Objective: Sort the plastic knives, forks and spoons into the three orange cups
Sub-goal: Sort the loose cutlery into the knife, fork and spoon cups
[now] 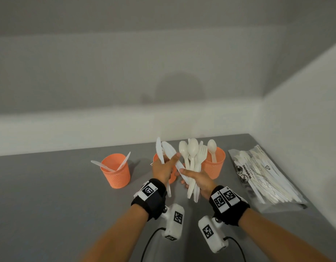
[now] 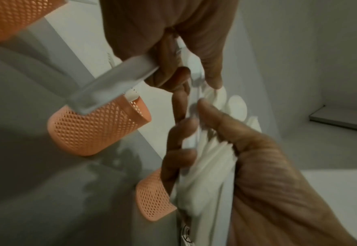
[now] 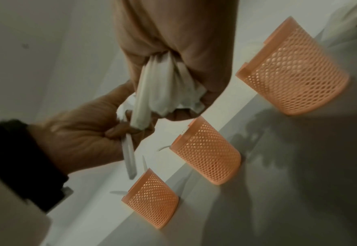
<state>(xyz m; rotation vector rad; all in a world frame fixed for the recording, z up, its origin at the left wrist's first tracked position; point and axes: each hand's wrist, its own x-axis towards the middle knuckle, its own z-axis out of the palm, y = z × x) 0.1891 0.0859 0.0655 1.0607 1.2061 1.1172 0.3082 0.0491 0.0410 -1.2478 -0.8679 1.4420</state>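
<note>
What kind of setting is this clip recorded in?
Probably a bare data-collection booth rather than a kitchen: a plain grey tabletop boxed in by blank white walls, holding only three orange mesh plastic cups and a clear plastic bag of white cutlery.

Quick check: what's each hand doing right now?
Left hand: grips knives.
Right hand: grips a mixed cutlery bundle.

White cutlery above orange cups
</note>
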